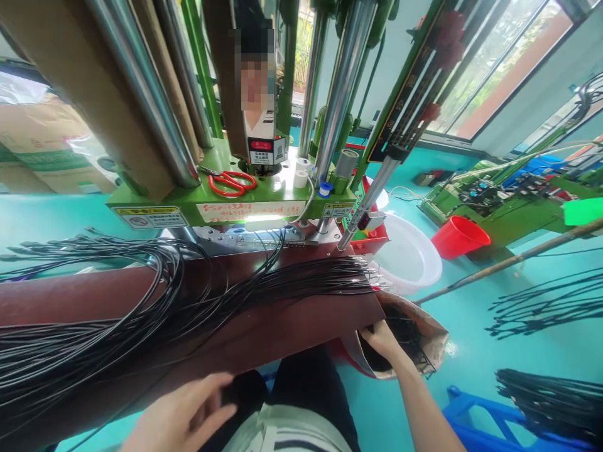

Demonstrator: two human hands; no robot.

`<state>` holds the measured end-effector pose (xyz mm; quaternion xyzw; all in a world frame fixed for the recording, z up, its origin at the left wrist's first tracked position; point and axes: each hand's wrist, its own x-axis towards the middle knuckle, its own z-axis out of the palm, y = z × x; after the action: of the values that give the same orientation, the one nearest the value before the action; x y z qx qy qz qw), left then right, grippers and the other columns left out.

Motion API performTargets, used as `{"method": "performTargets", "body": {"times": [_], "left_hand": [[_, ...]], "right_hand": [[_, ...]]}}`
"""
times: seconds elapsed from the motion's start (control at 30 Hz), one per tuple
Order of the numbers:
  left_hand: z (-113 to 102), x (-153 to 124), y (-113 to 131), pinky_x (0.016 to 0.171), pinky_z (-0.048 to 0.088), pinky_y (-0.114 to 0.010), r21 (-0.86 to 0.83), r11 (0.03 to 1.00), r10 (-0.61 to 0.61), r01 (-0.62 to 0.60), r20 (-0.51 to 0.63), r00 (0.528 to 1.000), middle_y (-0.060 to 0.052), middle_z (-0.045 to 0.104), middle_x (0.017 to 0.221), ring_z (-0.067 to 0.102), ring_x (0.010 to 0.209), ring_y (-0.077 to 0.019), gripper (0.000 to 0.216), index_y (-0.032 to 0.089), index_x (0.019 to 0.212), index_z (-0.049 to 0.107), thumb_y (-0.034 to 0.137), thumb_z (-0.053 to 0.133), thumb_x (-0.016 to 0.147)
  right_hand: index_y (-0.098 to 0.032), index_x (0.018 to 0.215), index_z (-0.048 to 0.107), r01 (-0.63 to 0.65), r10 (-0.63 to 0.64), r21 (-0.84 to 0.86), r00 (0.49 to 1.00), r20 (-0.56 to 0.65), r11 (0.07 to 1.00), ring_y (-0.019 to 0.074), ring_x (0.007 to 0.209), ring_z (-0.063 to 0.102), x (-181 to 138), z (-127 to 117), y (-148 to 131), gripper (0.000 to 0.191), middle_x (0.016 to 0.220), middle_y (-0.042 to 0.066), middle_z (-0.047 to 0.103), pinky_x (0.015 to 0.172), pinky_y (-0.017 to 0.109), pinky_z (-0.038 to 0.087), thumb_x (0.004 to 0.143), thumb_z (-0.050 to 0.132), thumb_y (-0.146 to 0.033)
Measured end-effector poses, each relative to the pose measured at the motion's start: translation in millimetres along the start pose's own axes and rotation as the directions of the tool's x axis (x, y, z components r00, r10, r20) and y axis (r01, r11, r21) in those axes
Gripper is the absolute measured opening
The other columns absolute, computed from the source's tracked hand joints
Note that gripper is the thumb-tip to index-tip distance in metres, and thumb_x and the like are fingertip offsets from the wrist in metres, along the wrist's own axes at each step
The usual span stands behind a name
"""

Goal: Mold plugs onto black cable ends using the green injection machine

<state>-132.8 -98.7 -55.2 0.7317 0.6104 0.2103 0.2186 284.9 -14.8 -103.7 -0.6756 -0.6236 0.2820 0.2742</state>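
Black wires (155, 314) lie in a big bundle across a dark red board (292, 326) that sits in front of the person, and their thin ends reach toward the right edge of the board. The person's right hand (384, 342) is down inside a brown paper bag (431, 342) just beside the right end of the board, and it is touching a dark clump of small black pieces in there. I cannot tell if those fingers are pinching anything, because the bag hides them. The left hand (183, 414) is low and close to the person's lap, with the fingers loosely bent and a little apart, resting on dark cloth and holding nothing that I can see. Behind the board stands a green machine (235, 207) with shiny metal poles going up. Red scissors (232, 182) lie on its flat top, near some small white rolls. To the right, on the blue-green floor, sit a white bowl (409, 257) and a red bucket (459, 235). More black wire bundles lie on the floor at the far right, well apart from the hands.
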Motion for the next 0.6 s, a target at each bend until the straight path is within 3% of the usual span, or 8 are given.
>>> {"method": "performTargets", "body": {"times": [0.07,0.1,0.17,0.27,0.33,0.43,0.53,0.6], "left_hand": [[-0.5,40.5,38.4,0.075,0.047,-0.030,0.139,0.970,0.207,-0.200,-0.032,0.978,-0.003,0.064,0.084,0.056,0.080,-0.0193,0.035,0.025,0.100,0.063,0.046,0.057,0.073],[-0.5,61.5,54.1,0.080,0.045,-0.035,0.234,0.942,0.256,-0.240,-0.037,0.966,-0.006,0.062,0.094,0.054,0.088,-0.0219,0.036,0.023,0.104,0.061,0.042,0.057,0.074],[0.7,99.6,76.1,0.083,0.043,-0.040,0.390,0.875,0.320,-0.288,-0.018,0.947,-0.010,0.058,0.102,0.050,0.094,-0.0258,0.045,0.020,0.111,0.057,0.040,0.062,0.071],[4.9,139.8,89.2,0.079,0.043,-0.039,0.511,0.778,0.378,-0.365,0.082,0.922,-0.011,0.055,0.100,0.050,0.093,-0.0268,0.048,0.016,0.111,0.055,0.041,0.063,0.070],[7.8,155.8,91.4,0.075,0.044,-0.037,0.552,0.725,0.394,-0.411,0.157,0.906,-0.011,0.055,0.093,0.052,0.089,-0.0254,0.036,0.015,0.103,0.057,0.038,0.057,0.076],[10.5,169.4,94.5,0.065,0.044,-0.032,0.585,0.661,0.390,-0.470,0.268,0.881,-0.009,0.055,0.082,0.055,0.078,-0.0221,0.015,0.013,0.088,0.057,0.019,0.044,0.083],[9.3,175.8,99.7,0.056,0.042,-0.029,0.601,0.591,0.402,-0.538,0.358,0.842,-0.007,0.054,0.078,0.054,0.071,-0.0199,0.024,0.013,0.083,0.055,0.000,0.036,0.077],[5.2,177.2,102.3,0.053,0.041,-0.027,0.615,0.558,0.443,-0.557,0.347,0.827,-0.007,0.054,0.079,0.053,0.071,-0.0197,0.026,0.013,0.082,0.054,-0.003,0.035,0.075]], "right_hand": [[-0.014,0.107,0.058,0.049,-0.048,-0.014,0.999,0.026,0.999,0.0278,0.104,0.053,-0.1,-2.5,-4.8,0.043,0.109,0.012,0.061,0.091,0.042,0.040,0.064,0.053,-0.019],[-0.013,0.106,0.058,0.077,-0.076,-0.024,0.996,0.041,0.997,0.0271,0.102,0.054,-0.5,-4.5,-7.4,0.041,0.107,0.012,0.061,0.090,0.041,0.041,0.066,0.052,-0.018],[-0.013,0.106,0.058,0.126,-0.122,-0.043,0.990,0.075,0.991,0.0258,0.100,0.055,-2.7,-9.4,-11.4,0.040,0.107,0.012,0.061,0.090,0.040,0.041,0.067,0.051,-0.016],[-0.014,0.112,0.053,0.149,-0.142,-0.069,0.986,0.091,0.986,0.0252,0.105,0.052,-9.3,-16.3,-14.1,0.046,0.113,0.012,0.058,0.092,0.038,0.039,0.066,0.051,-0.013],[-0.015,0.118,0.048,0.151,-0.142,-0.083,0.985,0.099,0.985,0.0249,0.108,0.050,-14.9,-19.5,-15.5,0.052,0.117,0.011,0.055,0.092,0.038,0.039,0.066,0.050,-0.012],[-0.014,0.119,0.045,0.122,-0.106,-0.122,0.986,0.127,0.985,0.0240,0.104,0.052,-22.4,-24.0,-22.2,0.051,0.113,0.012,0.057,0.088,0.036,0.041,0.069,0.049,-0.013],[-0.014,0.115,0.047,0.089,-0.055,-0.204,0.984,0.170,0.975,0.0233,0.099,0.055,-28.8,-31.9,-37.0,0.044,0.107,0.011,0.059,0.084,0.034,0.043,0.071,0.048,-0.014],[-0.016,0.113,0.051,0.100,-0.039,-0.254,0.972,0.232,0.962,0.0236,0.100,0.054,-33.5,-40.0,-50.7,0.041,0.109,0.011,0.059,0.085,0.034,0.041,0.072,0.049,-0.014]]}}
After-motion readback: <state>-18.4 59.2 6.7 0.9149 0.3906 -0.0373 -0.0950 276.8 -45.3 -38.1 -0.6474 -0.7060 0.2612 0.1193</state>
